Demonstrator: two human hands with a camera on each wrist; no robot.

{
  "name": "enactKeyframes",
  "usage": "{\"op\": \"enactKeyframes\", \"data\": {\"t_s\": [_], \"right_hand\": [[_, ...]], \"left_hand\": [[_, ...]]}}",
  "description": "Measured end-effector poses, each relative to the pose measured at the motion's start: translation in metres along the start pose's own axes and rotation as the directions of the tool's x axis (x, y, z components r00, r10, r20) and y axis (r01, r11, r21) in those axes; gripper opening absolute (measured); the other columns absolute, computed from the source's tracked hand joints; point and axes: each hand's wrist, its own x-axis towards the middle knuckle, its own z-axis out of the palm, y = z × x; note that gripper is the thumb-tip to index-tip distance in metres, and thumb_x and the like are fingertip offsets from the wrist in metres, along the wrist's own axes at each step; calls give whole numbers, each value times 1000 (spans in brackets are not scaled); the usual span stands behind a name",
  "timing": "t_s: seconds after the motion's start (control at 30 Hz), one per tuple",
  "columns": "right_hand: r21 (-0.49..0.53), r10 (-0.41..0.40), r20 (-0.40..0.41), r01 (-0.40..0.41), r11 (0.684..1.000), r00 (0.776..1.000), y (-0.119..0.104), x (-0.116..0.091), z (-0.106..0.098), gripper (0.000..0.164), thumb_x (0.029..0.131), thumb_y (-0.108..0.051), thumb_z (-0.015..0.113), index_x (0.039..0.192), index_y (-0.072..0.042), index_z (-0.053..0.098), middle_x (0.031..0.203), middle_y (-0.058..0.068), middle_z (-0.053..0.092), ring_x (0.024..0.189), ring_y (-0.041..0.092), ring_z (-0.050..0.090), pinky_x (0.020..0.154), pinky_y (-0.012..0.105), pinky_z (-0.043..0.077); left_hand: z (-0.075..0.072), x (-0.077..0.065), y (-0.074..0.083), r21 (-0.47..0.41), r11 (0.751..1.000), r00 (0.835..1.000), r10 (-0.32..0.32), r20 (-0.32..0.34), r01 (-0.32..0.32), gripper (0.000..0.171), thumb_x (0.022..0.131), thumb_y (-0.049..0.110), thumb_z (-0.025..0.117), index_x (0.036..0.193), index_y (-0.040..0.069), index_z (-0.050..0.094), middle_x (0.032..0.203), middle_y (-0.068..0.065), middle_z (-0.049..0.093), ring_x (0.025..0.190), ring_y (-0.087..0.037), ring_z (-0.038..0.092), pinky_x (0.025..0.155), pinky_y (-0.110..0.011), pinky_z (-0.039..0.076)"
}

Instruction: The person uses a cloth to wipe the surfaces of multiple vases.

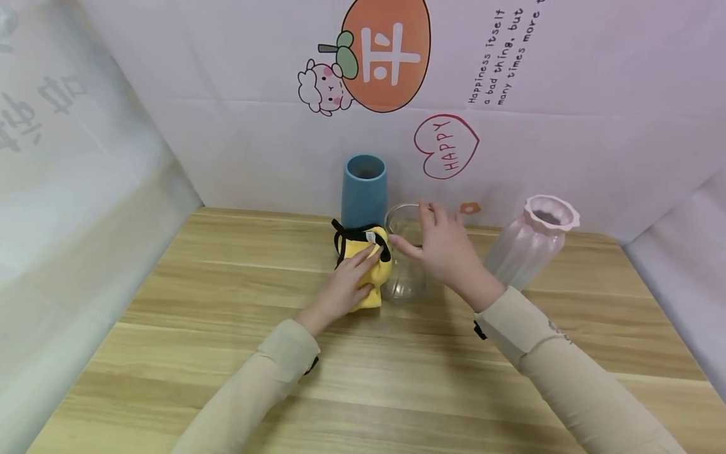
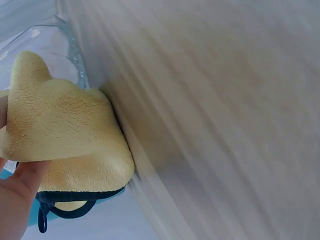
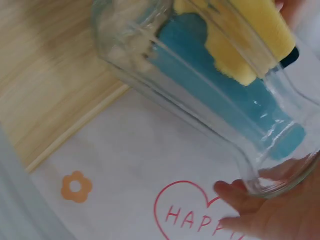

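My left hand (image 1: 345,285) grips a folded yellow towel (image 2: 65,120) with black edging and a loop. The towel is held against the left side of a clear glass vase (image 1: 406,287). At the top of that vase is my right hand (image 1: 448,252), its fingers and thumb spread around the flared rim. In the right wrist view the faceted glass wall (image 3: 200,117) shows the towel through it, and fingers reach round beneath the rim. The vase stands upright on the table in the head view.
A blue vase (image 1: 364,195) stands behind the towel by the back wall. To the right, a pale pink vase (image 1: 524,249) with a scalloped rim stands near my right wrist. White printed cloth (image 1: 255,151) hangs behind the wooden table (image 1: 227,302).
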Motion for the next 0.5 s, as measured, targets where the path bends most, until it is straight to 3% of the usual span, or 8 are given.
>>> {"op": "enactKeyframes", "data": {"t_s": [0.1,0.27,0.37,0.5], "right_hand": [[-14,-11,0,11,1000,1000,1,3,-2,95,88,-66,48,148,5,26,148,28,35,138,45,32,116,67,10],[71,-159,42,156,985,986,16,9,-7,87,88,-54,58,150,-3,25,154,21,28,144,40,21,116,68,6],[105,-213,71,205,973,974,21,10,-7,85,90,-48,59,152,-4,22,156,19,24,146,40,17,116,67,2],[101,-207,73,199,975,976,19,10,-8,84,91,-50,57,151,-3,22,155,21,24,145,40,19,117,66,3]], "left_hand": [[-2,0,1,-117,993,996,8,-93,-19,66,83,3,71,143,11,44,148,-13,43,129,-37,49,106,-47,45],[-5,3,8,-203,969,958,79,-275,-138,62,79,1,74,137,4,51,140,-17,51,129,-34,51,107,-43,45],[-3,5,12,-144,977,953,112,-280,-157,59,80,5,74,135,1,52,140,-18,51,127,-35,52,106,-44,46],[2,6,13,-85,985,961,126,-247,-151,59,81,10,75,135,0,52,142,-20,48,125,-38,52,104,-48,46]]}}
